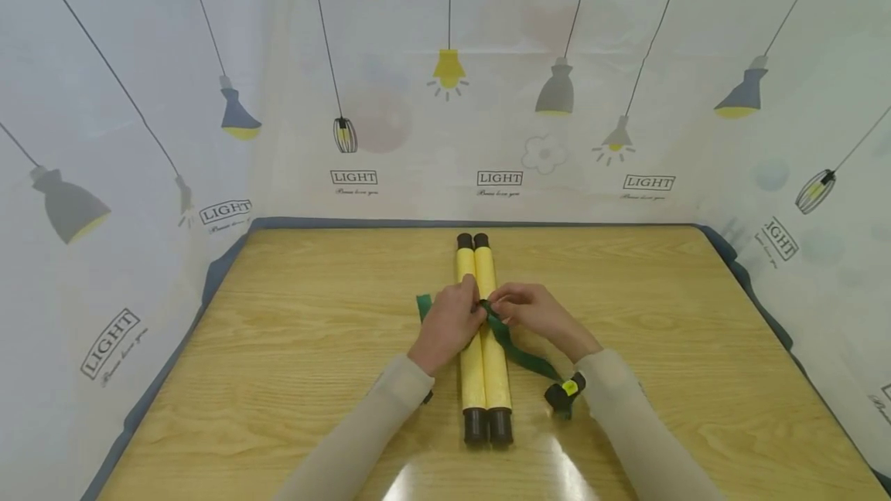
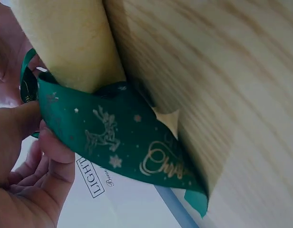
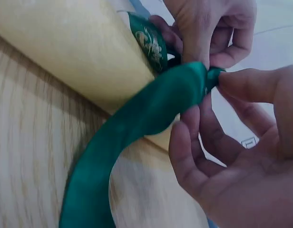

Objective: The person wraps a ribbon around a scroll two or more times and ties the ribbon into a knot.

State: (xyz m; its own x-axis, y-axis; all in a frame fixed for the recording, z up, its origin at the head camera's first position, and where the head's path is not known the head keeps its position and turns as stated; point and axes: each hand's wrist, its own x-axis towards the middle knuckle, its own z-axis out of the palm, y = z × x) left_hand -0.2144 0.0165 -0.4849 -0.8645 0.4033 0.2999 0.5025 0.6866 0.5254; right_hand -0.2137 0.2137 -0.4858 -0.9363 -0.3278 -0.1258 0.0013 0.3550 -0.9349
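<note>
Two yellow tubes, a left one and a right one, lie side by side on the table, with dark brown caps at both ends. Around their middle runs a green ribbon printed with a reindeer, snowflakes and lettering. My left hand is over the tubes, pinching the ribbon between thumb and finger. Just right of it, my right hand pinches a folded part of the ribbon between thumb and fingertip. One long ribbon tail hangs down over the right tube; another end shows left of the left hand.
The wood-grain table extends on both sides of the tubes. A pale curtain printed with lamps surrounds its back and sides. By the right cuff is a small black device with a yellow-green patch, overlapping the ribbon's tail in the head view.
</note>
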